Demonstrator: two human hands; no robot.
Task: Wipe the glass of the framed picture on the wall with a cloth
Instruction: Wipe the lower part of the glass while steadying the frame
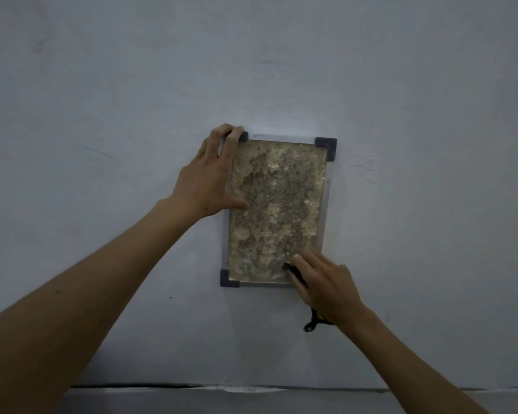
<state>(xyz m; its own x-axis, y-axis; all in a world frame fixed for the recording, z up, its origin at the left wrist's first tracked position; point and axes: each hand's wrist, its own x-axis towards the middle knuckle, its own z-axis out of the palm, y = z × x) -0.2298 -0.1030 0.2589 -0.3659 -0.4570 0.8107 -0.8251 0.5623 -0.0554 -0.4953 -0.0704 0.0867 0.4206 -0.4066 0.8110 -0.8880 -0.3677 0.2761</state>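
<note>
A small framed picture (277, 210) hangs on a pale wall, with a mottled tan and grey image under glass, a thin light frame and dark corner caps. My left hand (210, 177) grips its upper left corner, fingers curled over the top edge and thumb lying on the glass. My right hand (323, 282) presses a dark cloth (295, 273) against the lower right part of the glass. Most of the cloth is hidden under the hand. A dark loop of it hangs below my wrist. The lower right corner of the frame is covered by my hand.
The pale blue-grey wall (401, 144) fills nearly the whole view. A dark seam (162, 385) runs along the bottom where the wall meets a grey strip.
</note>
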